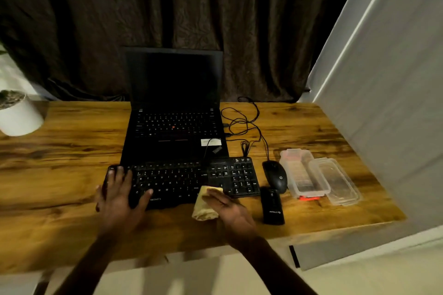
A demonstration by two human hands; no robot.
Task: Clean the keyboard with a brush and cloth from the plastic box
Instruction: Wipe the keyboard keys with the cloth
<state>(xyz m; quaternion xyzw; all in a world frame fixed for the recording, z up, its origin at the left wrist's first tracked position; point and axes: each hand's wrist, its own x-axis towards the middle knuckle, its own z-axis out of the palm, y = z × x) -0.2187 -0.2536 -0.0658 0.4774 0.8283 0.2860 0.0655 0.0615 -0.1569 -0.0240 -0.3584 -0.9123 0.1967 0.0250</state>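
Note:
A black external keyboard (187,179) lies across the front of the wooden desk (60,151), its back edge over the laptop's palm rest. My left hand (117,195) rests flat on the keyboard's left end, fingers spread over the keys. My right hand (230,211) holds a crumpled yellow cloth (203,206) against the keyboard's front edge, near its middle. The clear plastic box (300,175) stands open to the right, its lid (335,181) lying beside it. No brush can be made out.
A black laptop (175,112) stands open behind the keyboard. A wired black mouse (275,176) and a small black device (272,207) lie right of the keyboard, with cables (242,122) looped behind. A white plant pot (19,112) sits far left.

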